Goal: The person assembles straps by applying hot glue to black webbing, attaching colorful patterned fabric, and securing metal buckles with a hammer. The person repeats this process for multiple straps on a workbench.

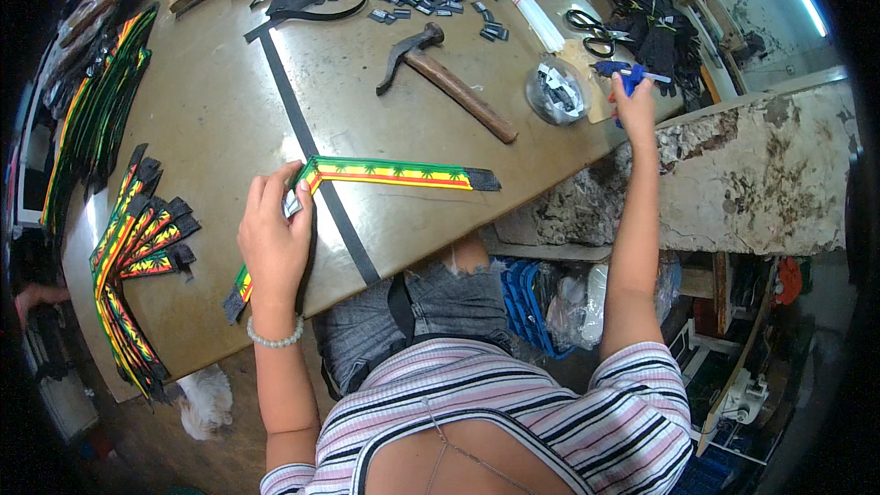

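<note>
My left hand [275, 238] is closed on a folded strap [394, 172] with green, yellow and red stripes and leaf shapes. The strap bends at my fingertips; one black-ended arm lies to the right on the table, the other runs down under my hand. A small whitish tag [292, 203] shows between my thumb and fingers. Out at the far right, my right hand [634, 110] grips a blue glue gun [629, 76] over the table's edge, beside a clear round tub [556, 90] of small tags. Part of the gun is hidden by my fingers.
A hammer [458, 92] lies mid-table, beyond the strap. Black-handled scissors [596, 32] and white sticks [533, 11] are at the back right. Several small tags [412, 0] lie scattered at the back. Folded patterned straps [119, 266] pile up on the left. A black tape [307, 142] crosses the tabletop.
</note>
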`<state>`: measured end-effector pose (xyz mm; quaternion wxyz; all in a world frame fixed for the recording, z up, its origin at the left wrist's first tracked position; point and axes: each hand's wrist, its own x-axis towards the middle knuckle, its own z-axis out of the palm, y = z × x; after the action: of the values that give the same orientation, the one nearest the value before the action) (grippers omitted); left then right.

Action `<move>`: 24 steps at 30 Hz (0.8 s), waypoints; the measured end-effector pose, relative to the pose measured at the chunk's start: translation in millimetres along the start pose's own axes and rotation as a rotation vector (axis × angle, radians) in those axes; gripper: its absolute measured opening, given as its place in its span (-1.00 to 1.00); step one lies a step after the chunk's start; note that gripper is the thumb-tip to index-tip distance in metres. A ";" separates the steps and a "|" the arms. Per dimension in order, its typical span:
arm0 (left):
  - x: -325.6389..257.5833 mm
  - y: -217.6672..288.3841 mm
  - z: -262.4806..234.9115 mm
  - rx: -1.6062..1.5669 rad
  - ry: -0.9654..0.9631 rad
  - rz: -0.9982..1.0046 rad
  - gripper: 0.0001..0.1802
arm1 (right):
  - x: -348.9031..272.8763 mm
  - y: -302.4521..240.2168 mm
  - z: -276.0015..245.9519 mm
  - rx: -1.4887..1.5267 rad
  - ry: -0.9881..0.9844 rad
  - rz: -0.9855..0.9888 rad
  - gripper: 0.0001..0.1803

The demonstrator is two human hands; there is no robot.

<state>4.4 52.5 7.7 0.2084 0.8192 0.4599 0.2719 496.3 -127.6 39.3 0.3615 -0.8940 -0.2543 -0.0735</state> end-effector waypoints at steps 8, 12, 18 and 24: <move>-1.8 -9.1 2.4 -0.096 0.039 0.013 -0.82 | -80.9 -154.8 -14.3 0.424 -0.326 -0.252 -0.50; -2.6 -9.2 1.8 -0.112 0.046 0.003 -0.82 | -142.8 -201.9 33.7 0.513 -0.721 -0.495 -0.49; -1.2 -6.3 1.5 -0.102 0.049 -0.025 -0.83 | -153.1 -229.1 81.7 0.263 -0.845 -0.685 -0.45; -0.7 -7.8 2.5 -0.084 0.038 -0.040 -0.83 | -152.2 -235.7 94.5 0.232 -0.870 -0.735 -0.42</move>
<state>0.7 55.4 1.0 0.2394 0.7951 0.4681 0.3022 240.7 19.5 66.1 0.2700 -0.6497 -0.6795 0.2083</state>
